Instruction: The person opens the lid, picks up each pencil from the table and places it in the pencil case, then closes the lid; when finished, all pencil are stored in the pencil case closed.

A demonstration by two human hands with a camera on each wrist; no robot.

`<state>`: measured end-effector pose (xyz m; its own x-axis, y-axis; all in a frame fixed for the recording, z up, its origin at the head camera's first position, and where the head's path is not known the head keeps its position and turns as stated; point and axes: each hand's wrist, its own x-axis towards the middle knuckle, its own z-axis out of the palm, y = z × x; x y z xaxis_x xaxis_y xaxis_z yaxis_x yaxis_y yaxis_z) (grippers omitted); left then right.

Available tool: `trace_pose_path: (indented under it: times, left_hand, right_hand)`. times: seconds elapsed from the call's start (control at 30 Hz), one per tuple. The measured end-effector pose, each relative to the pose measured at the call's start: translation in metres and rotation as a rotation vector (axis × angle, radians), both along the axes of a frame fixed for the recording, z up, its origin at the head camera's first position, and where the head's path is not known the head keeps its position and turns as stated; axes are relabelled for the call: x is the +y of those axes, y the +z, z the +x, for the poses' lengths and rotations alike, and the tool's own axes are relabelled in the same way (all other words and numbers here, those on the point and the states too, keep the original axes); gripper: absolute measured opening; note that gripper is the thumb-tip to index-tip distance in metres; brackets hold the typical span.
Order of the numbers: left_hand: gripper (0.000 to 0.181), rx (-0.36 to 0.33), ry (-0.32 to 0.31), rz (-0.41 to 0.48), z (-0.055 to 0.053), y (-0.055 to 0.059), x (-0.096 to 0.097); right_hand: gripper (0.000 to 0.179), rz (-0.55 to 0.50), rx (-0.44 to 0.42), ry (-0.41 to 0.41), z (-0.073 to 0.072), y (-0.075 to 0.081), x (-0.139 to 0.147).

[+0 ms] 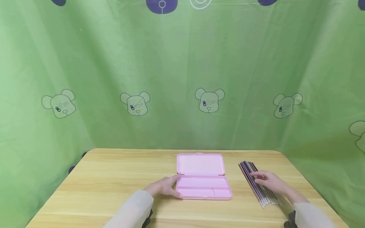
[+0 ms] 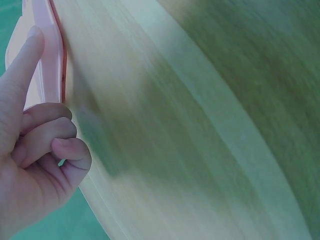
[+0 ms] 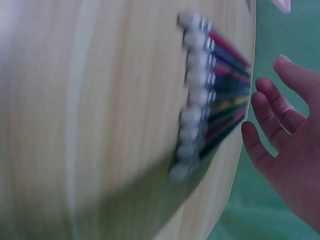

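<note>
A pink pencil case [image 1: 204,187] lies unfolded on the table, its lid [image 1: 201,164] laid back and its tray split into compartments. My left hand [image 1: 163,186] holds the case at its left side, with the thumb by the front corner and a finger near the hinge. In the left wrist view, the thumb of my left hand [image 2: 30,135] reaches along the pink case [image 2: 47,60] while other fingers are curled. Over a row of pencils [image 1: 252,180] with white eraser ends, my right hand [image 1: 269,181] hovers with loosely bent fingers. The right wrist view shows a gap between my right hand [image 3: 290,125] and the pencils [image 3: 220,95].
The light wooden table [image 1: 114,177] has rounded far corners. A green curtain [image 1: 171,63] with printed bear heads hangs behind it and along both sides.
</note>
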<state>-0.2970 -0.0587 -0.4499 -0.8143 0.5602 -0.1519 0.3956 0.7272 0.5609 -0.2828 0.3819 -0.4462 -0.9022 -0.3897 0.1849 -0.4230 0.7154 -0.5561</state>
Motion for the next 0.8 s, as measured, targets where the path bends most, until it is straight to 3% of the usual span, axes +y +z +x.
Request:
trace_pose_path:
  times: [0.13, 0.5, 0.67, 0.8]
  left_hand:
    - [0.091, -0.003, -0.001, -0.001, -0.001, 0.0, 0.0]
    - [0.092, -0.001, -0.005, 0.025, 0.001, 0.001, 0.001]
    - [0.095, 0.033, -0.054, 0.039, 0.0, -0.001, -0.003]
    - [0.095, 0.035, -0.056, 0.028, 0.001, 0.0, -0.002]
  right_hand:
    - [0.038, 0.013, -0.003, -0.015, 0.005, -0.003, 0.015]
    - [0.048, -0.03, -0.177, -0.026, 0.011, -0.011, 0.045]
    - [0.041, -0.011, -0.18, -0.068, 0.009, -0.013, 0.042]
    - [0.035, 0.049, -0.127, -0.132, 0.009, -0.011, 0.039]
